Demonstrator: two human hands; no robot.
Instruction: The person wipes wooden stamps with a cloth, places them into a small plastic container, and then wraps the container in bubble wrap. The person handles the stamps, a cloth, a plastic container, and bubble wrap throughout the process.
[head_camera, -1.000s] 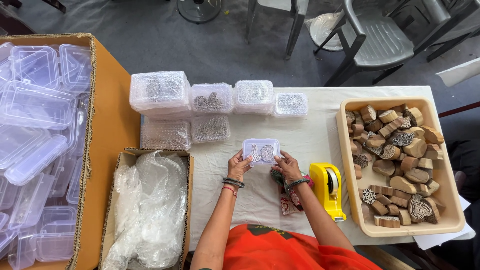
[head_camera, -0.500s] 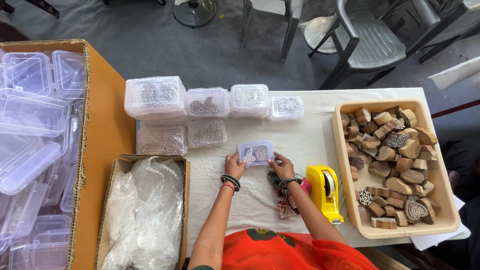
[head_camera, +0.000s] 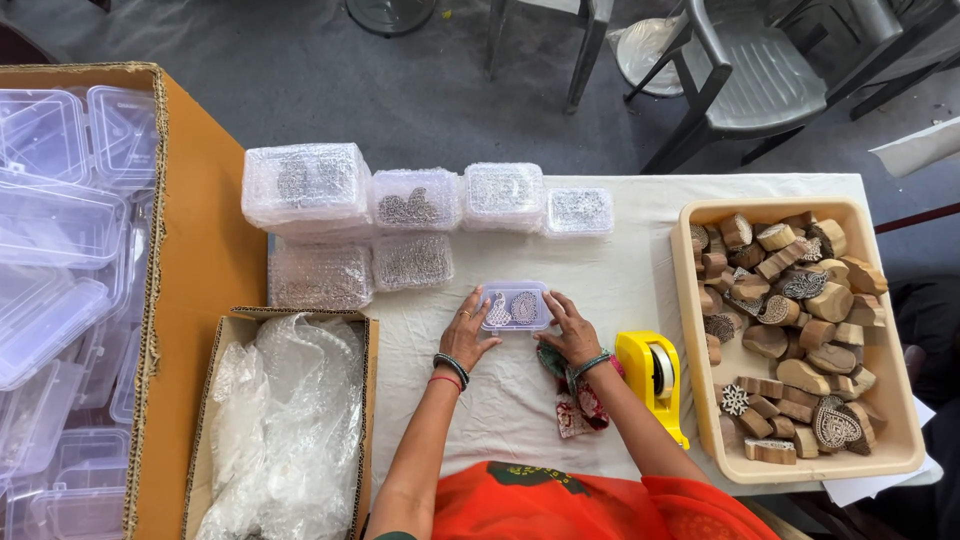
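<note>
White cloth covers the tabletop (head_camera: 640, 290), where a small clear plastic box (head_camera: 514, 306) sits between both hands — left hand (head_camera: 468, 336) and right hand (head_camera: 568, 328) pressed against its sides — near a yellow tape dispenser (head_camera: 655, 382) and a tray of carved wooden blocks (head_camera: 884, 452).

A small clear plastic box (head_camera: 515, 306), rectangular with rounded corners and a faint purple tint, lies flat on the white-covered table. Its lid is on, and two carved printing blocks show through it side by side, one drop-shaped and one oval. It sits near the middle of the table, just in front of two bubble-wrapped packets, with a hand touching each short end.
</note>
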